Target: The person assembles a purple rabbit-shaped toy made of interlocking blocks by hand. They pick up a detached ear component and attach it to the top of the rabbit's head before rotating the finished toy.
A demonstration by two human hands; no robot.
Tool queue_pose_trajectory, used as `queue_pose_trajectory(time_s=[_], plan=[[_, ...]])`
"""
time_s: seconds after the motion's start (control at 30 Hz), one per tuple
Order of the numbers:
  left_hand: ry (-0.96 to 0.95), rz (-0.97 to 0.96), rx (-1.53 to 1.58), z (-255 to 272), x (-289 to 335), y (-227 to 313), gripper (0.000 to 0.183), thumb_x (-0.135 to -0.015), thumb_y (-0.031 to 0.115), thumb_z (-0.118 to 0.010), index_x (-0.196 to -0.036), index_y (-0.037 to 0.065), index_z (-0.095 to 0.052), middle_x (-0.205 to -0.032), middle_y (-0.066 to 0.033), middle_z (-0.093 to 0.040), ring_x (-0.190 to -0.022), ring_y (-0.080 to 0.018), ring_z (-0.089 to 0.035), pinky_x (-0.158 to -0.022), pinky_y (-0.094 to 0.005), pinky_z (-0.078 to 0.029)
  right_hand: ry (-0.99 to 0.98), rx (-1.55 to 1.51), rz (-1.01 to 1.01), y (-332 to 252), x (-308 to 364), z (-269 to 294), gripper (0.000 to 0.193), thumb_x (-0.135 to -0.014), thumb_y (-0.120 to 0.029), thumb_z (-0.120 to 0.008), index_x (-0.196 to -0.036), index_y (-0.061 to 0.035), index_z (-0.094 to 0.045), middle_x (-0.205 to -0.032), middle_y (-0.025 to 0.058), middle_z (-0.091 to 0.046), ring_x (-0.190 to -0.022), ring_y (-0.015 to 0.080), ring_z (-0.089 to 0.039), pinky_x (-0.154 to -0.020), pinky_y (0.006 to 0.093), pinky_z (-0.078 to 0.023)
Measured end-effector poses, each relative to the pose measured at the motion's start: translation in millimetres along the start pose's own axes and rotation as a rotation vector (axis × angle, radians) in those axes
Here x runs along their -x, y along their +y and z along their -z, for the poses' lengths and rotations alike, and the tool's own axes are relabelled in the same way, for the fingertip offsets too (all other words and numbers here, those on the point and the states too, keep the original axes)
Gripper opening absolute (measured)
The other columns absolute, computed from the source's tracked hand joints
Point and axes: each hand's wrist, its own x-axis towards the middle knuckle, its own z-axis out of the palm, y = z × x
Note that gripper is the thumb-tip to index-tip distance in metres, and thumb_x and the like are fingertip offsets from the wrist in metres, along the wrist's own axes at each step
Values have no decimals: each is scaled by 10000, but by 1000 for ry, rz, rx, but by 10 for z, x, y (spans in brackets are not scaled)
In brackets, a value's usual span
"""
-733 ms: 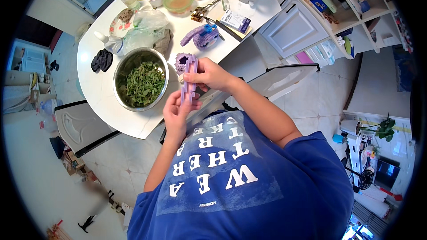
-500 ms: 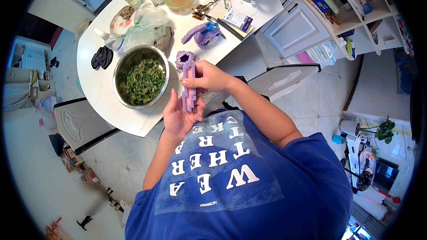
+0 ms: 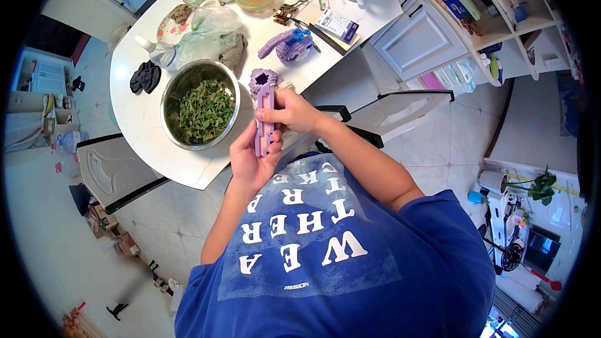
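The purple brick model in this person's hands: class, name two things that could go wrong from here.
1. The purple brick model is long and thin, gripped by the left hand low down and the right hand higher up; uneven pressure might snap it apart.
2. It is held over the table edge beside the steel bowl of greens; loose bricks could drop into the bowl or onto the floor.

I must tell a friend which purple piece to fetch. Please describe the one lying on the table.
On the white round table, look right of the steel bowl of greens. The purple block figure lies there untouched, with a blue patch, unlike the long purple block piece between both hands.
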Motion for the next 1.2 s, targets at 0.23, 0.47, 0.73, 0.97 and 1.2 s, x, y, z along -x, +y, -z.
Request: queue_pose_trajectory(time_s=[0.23, 0.47, 0.73, 0.97, 1.2], plan=[[93, -14, -1, 106, 39, -20, 329, -978, 298, -403, -1063, -4, -503, -818, -124, -532, -553, -90, -413, -387, -174, -296, 12, 42, 8, 167, 28, -89, 243, -919, -285, -651, -877, -56, -579, -710, 2, -595, -577, 63, -549, -501, 215, -446], [145, 20, 22, 191, 53, -49, 341, -968, 301, -415, -1055, -16, -504, -825, -137, -536, -545, -95, -413, -387, -177, -303, -33, -16, -78, 232, 63, -85, 231, -930, -273, -634, -898, -54, -570, -745, 5, -600, -597, 65, -554, -513, 214, -453], [182, -20, 15, 130, 26, -93, 357, -994, 321, -418, -1101, -3, -520, -867, -152, -562, -544, -125, -448, -377, -194, -331, -5, -122, -160, 328, 63, -25, 238, -912, -285, -656, -956, -59, -599, -768, -11, -598, -618, 32, -517, -510, 193, -397], [167, 78, 41, 188, -8, -63, 248, -1000, 293, -432, -1130, 103, -524, -841, -107, -569, -528, -121, -451, -370, -190, -320, -70, -89, -185, 391, 56, 43, 229, -907, -287, -664, -959, -70, -612, -761, -28, -590, -616, 28, -512, -530, 177, -381], [190, 64, 43, 267, -27, -41, 284, -997, 314, -452, -1100, 61, -527, -847, -116, -557, -531, -113, -430, -359, -182, -294, -68, -176, -233, 400, 48, -3, 188, -926, -283, -638, -935, -99, -606, -705, -48, -572, -580, 21, -492, -501, 178, -331]])
